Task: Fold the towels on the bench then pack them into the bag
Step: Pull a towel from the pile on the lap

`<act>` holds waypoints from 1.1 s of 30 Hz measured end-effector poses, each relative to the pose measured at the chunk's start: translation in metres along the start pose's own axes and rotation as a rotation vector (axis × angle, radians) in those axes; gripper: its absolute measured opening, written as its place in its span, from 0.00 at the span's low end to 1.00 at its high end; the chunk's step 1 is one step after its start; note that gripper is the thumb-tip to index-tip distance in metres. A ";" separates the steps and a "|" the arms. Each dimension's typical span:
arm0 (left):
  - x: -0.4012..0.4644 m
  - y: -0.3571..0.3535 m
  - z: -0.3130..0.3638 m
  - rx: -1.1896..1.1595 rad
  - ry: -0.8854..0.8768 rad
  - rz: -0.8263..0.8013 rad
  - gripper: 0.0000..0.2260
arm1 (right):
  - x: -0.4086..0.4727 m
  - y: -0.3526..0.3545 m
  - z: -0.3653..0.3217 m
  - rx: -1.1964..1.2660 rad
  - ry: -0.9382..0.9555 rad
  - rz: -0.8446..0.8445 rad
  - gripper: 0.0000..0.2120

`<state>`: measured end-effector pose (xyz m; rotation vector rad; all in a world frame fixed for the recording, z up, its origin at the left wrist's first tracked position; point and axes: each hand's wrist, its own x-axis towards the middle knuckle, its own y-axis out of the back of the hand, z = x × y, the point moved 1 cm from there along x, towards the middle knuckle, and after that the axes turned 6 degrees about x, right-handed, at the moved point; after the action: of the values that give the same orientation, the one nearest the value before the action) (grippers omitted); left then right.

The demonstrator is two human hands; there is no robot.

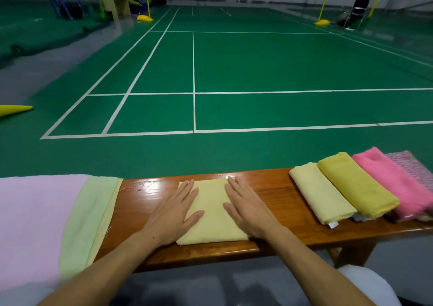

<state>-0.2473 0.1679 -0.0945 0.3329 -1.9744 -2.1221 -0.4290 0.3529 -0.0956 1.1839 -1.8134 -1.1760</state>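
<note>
A folded pale yellow towel (pixel 212 212) lies on the wooden bench (pixel 274 193) in front of me. My left hand (pixel 174 209) rests flat on its left side, fingers spread. My right hand (pixel 248 209) presses flat on its right side. To the right lie folded towels side by side: a pale yellow one (pixel 322 194), a mustard one (pixel 357 185), a pink one (pixel 398 181) and a speckled pink-grey one (pixel 414 167). On the left, unfolded pink (pixel 30 228), light green (pixel 86 219) and yellow (pixel 106 219) towels drape over the bench. No bag is in view.
Beyond the bench stretches a green badminton court floor (pixel 257 67) with white lines. Yellow net-post bases (pixel 145 18) stand far off, and a black chair (pixel 356 13) is at the far right. A yellow cone-shaped object (pixel 14 110) lies on the floor at left.
</note>
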 end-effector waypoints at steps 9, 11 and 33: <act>-0.041 0.026 0.011 -0.293 -0.079 -0.014 0.31 | -0.039 0.008 -0.013 0.228 0.138 0.078 0.21; -0.042 0.026 0.012 -0.308 -0.069 -0.055 0.30 | -0.041 0.004 -0.017 0.230 0.138 0.044 0.22; -0.040 0.037 0.009 -0.175 -0.127 0.170 0.18 | -0.038 0.017 -0.025 0.306 0.048 0.215 0.15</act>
<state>-0.2116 0.1861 -0.0564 -0.0003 -1.7912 -2.2330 -0.3991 0.3833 -0.0725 1.1348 -2.0767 -0.7621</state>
